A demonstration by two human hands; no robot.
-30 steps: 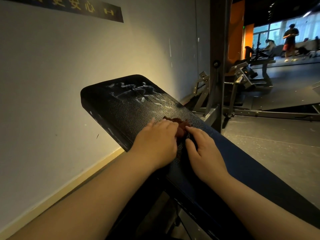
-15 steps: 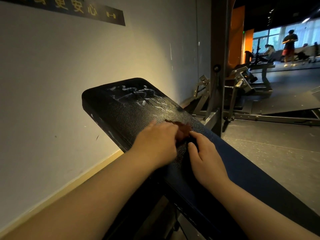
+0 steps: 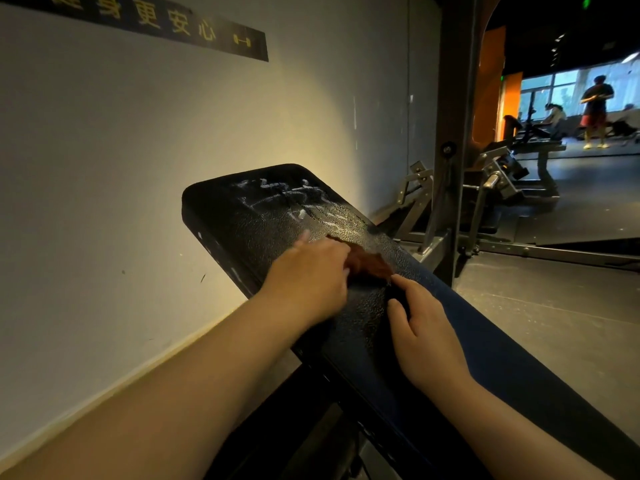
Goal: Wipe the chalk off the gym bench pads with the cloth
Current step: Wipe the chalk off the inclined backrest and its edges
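**Head view, from above the near end of the black bench pad [image 3: 263, 233].** The chalk marks [image 3: 294, 202] show as white strokes across the pad's far end. The brown cloth [image 3: 369, 263] lies bunched at mid-pad, close to the right edge and just short of the nearest strokes.

The left hand [image 3: 311, 277] covers the cloth's left part with its fingers curled onto it. We read this as a grip, though the fingertips are hidden. The right hand [image 3: 427, 337] rests flat on the pad with fingers loosely spread, its index tip touching the cloth's near edge.

We judge that the visible strokes are not yet wiped, and we note four risks:

- **(a)** The cloth is a small wad, so one pass may catch only some strokes and smear the rest over the grained surface.
- **(b)** The grain may hold powder in its pits unless the pressure is firm.
- **(c)** A push along the right edge may carry the cloth off the pad onto the floor [image 3: 554, 323].
- **(d)** The pad appears to rise away from us, so a released cloth may slide toward the near end.
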